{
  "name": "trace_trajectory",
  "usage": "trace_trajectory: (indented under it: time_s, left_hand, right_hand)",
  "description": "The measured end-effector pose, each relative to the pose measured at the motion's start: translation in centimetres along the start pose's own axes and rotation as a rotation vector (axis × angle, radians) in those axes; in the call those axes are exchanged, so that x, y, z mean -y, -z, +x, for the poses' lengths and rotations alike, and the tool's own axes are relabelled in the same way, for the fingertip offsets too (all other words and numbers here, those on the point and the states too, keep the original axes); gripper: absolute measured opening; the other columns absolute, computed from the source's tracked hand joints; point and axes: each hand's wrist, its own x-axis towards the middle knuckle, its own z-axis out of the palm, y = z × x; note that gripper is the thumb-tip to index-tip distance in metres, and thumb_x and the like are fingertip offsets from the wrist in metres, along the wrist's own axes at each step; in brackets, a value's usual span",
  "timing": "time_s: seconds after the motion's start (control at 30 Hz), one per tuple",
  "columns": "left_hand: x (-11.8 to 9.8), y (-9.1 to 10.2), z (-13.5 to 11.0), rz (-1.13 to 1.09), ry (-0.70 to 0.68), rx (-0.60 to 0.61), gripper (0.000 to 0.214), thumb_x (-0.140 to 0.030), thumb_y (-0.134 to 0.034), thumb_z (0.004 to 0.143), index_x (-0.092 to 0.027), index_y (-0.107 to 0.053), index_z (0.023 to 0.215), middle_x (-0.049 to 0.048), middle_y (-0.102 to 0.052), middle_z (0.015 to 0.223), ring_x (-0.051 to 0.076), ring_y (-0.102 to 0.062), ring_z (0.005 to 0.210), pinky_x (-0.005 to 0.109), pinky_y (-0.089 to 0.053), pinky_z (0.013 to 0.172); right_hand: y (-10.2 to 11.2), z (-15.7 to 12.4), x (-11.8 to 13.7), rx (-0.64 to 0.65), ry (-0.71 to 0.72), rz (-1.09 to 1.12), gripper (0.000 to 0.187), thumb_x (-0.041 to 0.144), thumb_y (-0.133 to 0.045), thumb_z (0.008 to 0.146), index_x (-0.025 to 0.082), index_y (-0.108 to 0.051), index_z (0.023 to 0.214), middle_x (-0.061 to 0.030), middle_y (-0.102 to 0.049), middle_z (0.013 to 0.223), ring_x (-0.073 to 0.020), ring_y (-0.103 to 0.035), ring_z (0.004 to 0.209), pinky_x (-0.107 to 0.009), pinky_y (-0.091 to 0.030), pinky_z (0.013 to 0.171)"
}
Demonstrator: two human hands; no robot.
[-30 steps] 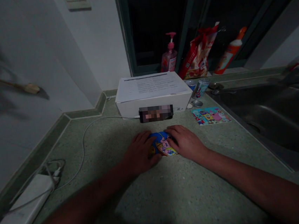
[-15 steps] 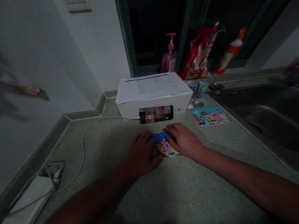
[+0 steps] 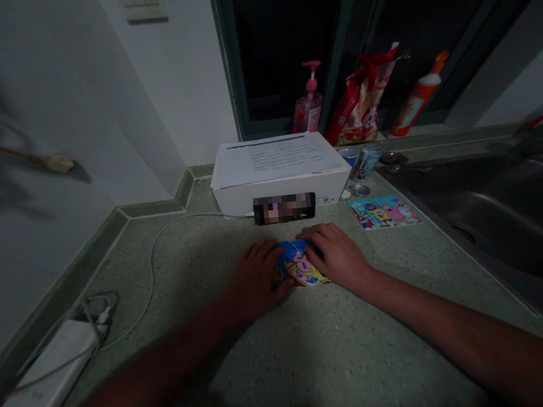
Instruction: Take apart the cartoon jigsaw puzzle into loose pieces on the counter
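Observation:
A blue cartoon picture card [image 3: 301, 266] with a pink figure lies flat on the green speckled counter [image 3: 278, 369]. My left hand [image 3: 258, 278] rests over its left end, fingers stretched out and spread. On its right end lies my right hand [image 3: 338, 256], palm down with the fingers apart. Both hands cover the card's side edges. Farther right on the counter is a second cartoon picture card [image 3: 385, 212], light blue, untouched. Just beyond the hands a phone [image 3: 284, 208] with a blurred screen leans against a white box [image 3: 233, 201].
Printed paper [image 3: 276, 155] lies on the box. A white cable [image 3: 151, 266] runs from the phone to a power strip [image 3: 43, 379] at the left. Small cans [image 3: 366, 161] stand right of the box, near a metal sink [image 3: 493, 208]. A pink pump bottle [image 3: 308, 107] stands behind.

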Motion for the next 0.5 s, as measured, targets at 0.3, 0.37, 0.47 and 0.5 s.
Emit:
trace_trajectory:
  time_s: [0.3, 0.37, 0.47, 0.5]
  left_hand:
    - [0.42, -0.26, 0.12, -0.021, 0.065, -0.052, 0.049, -0.029, -0.063, 0.097, -0.019, -0.051, 0.144, 0.0144, -0.064, 0.141, 0.032, -0.059, 0.133, 0.057, -0.047, 0.115]
    - [0.61, -0.41, 0.06, -0.024, 0.075, -0.053, 0.049, -0.029, -0.062, 0.097, -0.019, -0.052, 0.144, 0.0143, -0.065, 0.14, 0.032, -0.06, 0.132, 0.057, -0.047, 0.115]
    - [0.74, -0.51, 0.08, -0.026, 0.106, -0.057, 0.049, -0.03, -0.063, 0.097, -0.019, -0.053, 0.144, 0.0145, -0.066, 0.14, 0.033, -0.06, 0.131, 0.056, -0.047, 0.115]
    - [0.74, -0.49, 0.12, -0.024, 0.119, -0.055, 0.049, -0.03, -0.062, 0.097, -0.018, -0.053, 0.144, 0.0146, -0.066, 0.14, 0.033, -0.06, 0.131, 0.056, -0.047, 0.115]
  right_hand:
    - [0.09, -0.1, -0.14, -0.035, 0.011, 0.073, 0.02, 0.025, -0.053, 0.104, 0.021, -0.071, 0.11, -0.0098, -0.072, 0.105, -0.0288, -0.065, 0.101, -0.046, -0.053, 0.091]
    - [0.1, -0.11, -0.11, -0.043, 0.014, 0.106, 0.019, 0.025, -0.053, 0.103, 0.022, -0.071, 0.109, -0.0095, -0.072, 0.104, -0.028, -0.065, 0.101, -0.045, -0.053, 0.09]
    - [0.1, -0.15, -0.1, -0.052, 0.019, 0.146, 0.017, 0.024, -0.054, 0.103, 0.022, -0.07, 0.107, -0.0099, -0.072, 0.103, -0.0275, -0.065, 0.1, -0.045, -0.053, 0.09]
    - [0.11, -0.17, -0.1, -0.058, 0.021, 0.157, 0.017, 0.024, -0.054, 0.103, 0.022, -0.07, 0.106, -0.01, -0.071, 0.103, -0.0274, -0.065, 0.1, -0.045, -0.054, 0.089]
